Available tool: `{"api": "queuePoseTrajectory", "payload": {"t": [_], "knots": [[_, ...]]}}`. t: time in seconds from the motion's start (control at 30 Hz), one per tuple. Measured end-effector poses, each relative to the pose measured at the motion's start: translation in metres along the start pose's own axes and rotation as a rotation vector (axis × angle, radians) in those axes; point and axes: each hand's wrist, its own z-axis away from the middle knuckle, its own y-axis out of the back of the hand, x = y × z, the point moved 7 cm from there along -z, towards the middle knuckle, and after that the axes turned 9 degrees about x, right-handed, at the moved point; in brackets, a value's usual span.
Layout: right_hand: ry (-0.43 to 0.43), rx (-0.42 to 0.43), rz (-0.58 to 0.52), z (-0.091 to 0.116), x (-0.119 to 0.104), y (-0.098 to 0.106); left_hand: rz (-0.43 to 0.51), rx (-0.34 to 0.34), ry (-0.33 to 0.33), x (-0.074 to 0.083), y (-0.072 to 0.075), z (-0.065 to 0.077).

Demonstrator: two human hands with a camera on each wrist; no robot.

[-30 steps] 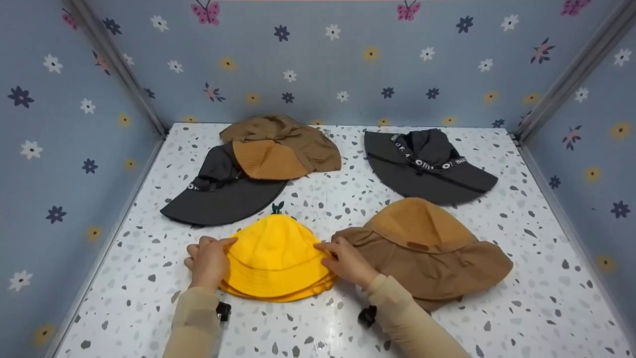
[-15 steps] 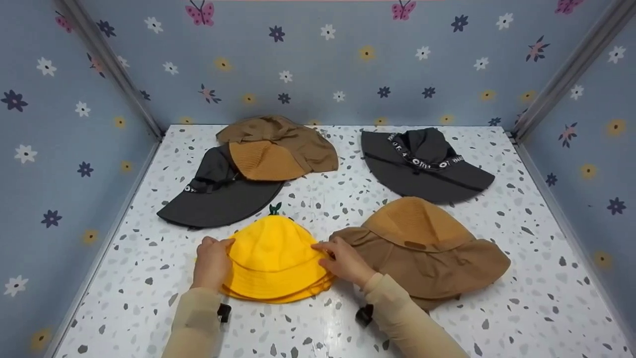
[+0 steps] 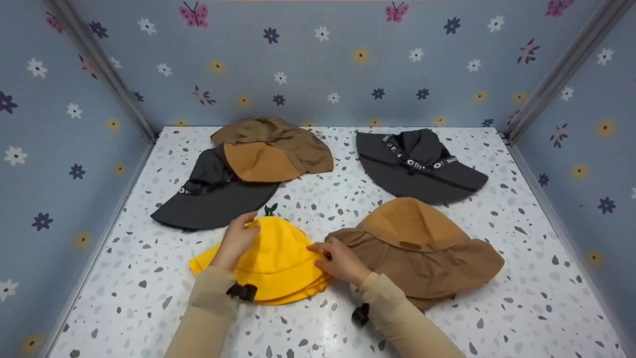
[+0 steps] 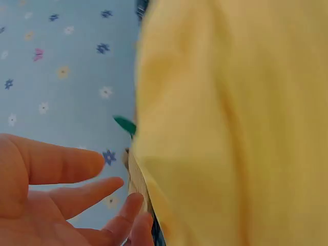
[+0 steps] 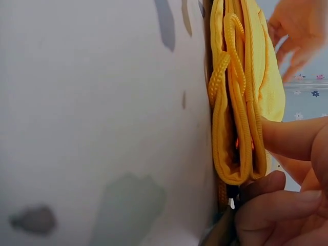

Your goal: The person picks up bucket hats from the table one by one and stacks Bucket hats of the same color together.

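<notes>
One yellow hat [image 3: 282, 253] lies crosswise, crown pointing forward, right grip [image 3: 342, 260] pinching its edge, left grip [image 3: 237, 239] spread

Back wall [image 3: 318, 59]: pale blue w/ printed white, yellow & dk-blue flowers [image 3: 271, 35], plus pink butterflies [image 3: 194, 15] nr top. L wall [image 3: 49, 174] & R wall [image 3: 591, 189]: same floral print. Grey L post [image 3: 103, 69] & R post [image 3: 560, 69] at the back corners. Table [image 3: 134, 268]: white, terrazzo-type, w/ grey specks, reaches back wall; soft glare nr front/ctr.
</notes>
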Motion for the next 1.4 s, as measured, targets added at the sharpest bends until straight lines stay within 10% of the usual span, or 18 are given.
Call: {"api": "queuePoseTrajectory", "payload": {"t": [0.4, 0.97, 1.4], "knots": [[-0.017, 0.003, -0.001, -0.001, 0.001, -0.003, 0.85, 0.054, 0.241, 0.034, -0.019, -0.052], [-0.038, -0.014, -0.019, -0.002, 0.006, -0.004, 1.226, 0.072, 0.373, 0.018, -0.014, -0.099], [-0.005, -0.002, -0.043, -0.003, 0.006, 0.001, 1.177, 0.046, 0.285, 0.016, -0.014, -0.111]]}}
